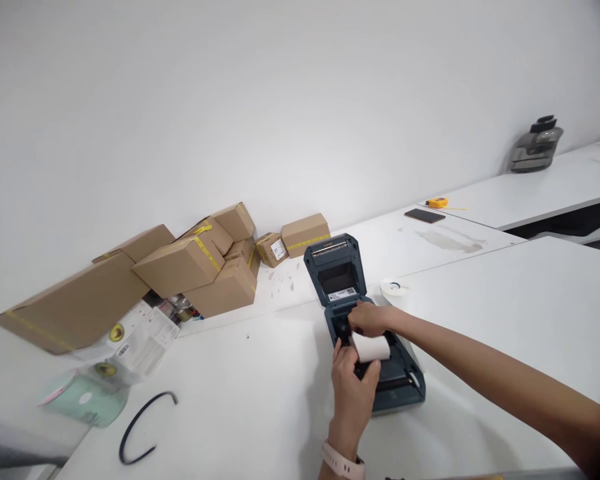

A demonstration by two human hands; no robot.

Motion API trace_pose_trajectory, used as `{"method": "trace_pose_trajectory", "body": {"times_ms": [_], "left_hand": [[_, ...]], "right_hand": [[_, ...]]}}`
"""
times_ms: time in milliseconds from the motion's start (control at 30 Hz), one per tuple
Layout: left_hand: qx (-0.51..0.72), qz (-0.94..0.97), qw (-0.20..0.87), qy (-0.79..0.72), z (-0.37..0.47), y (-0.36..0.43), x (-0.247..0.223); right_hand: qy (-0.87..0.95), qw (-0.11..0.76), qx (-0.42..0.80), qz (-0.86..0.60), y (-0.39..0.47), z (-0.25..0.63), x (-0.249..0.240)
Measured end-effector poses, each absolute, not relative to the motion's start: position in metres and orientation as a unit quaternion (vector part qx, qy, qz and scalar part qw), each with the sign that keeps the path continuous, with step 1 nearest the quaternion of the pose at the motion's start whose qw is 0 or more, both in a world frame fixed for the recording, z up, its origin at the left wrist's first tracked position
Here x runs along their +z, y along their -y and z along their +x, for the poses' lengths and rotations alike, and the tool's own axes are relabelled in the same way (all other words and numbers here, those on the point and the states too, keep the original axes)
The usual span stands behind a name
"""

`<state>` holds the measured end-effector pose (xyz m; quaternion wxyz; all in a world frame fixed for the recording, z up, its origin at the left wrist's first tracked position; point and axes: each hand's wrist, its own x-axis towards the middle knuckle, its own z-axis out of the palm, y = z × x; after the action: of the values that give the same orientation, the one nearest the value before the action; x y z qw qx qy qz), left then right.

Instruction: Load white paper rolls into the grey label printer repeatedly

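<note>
Where the printer (399,392) is standing open, lower centre: roll (373,348) is being held by left hand (351,387).
Right hand (371,319): being curled beside roll; grip cannot be told.

Left hand (351,385) reaches in from six o'clock, thumb and fingers spread; right hand (370,319), forearm angling from four o'clock, curls its fingers, their tips seemingly tucked downward.
</note>
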<state>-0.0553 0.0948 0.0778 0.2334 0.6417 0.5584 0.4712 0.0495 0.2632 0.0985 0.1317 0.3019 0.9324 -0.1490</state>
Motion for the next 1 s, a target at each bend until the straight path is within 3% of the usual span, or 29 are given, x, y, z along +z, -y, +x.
{"method": "trace_pose_trajectory", "body": {"times_ms": [267, 500, 667, 833, 900, 1000], "left_hand": [[0.485, 0.727, 0.033, -0.484, -0.048, -0.076, 0.049], [0.496, 0.725, -0.057, -0.475, -0.036, -0.048, 0.018], [0.503, 0.708, -0.079, -0.49, -0.029, -0.04, -0.008], [0.524, 0.69, -0.098, -0.489, -0.024, -0.041, -0.015], [0.52, 0.69, -0.093, -0.495, -0.023, -0.039, -0.014], [0.505, 0.694, -0.079, -0.506, -0.024, -0.036, -0.014]], "right_hand": [[-0.942, 0.106, -0.181, 0.26, -0.26, 0.056, 0.118], [-0.944, 0.027, -0.207, 0.255, -0.254, 0.06, 0.12], [-0.933, -0.137, -0.246, 0.226, -0.239, 0.076, 0.169], [-0.803, -0.492, -0.13, 0.31, -0.264, 0.073, 0.226], [-0.765, -0.536, -0.1, 0.342, -0.283, 0.066, 0.234], [-0.778, -0.503, -0.132, 0.353, -0.299, 0.06, 0.232]]}}
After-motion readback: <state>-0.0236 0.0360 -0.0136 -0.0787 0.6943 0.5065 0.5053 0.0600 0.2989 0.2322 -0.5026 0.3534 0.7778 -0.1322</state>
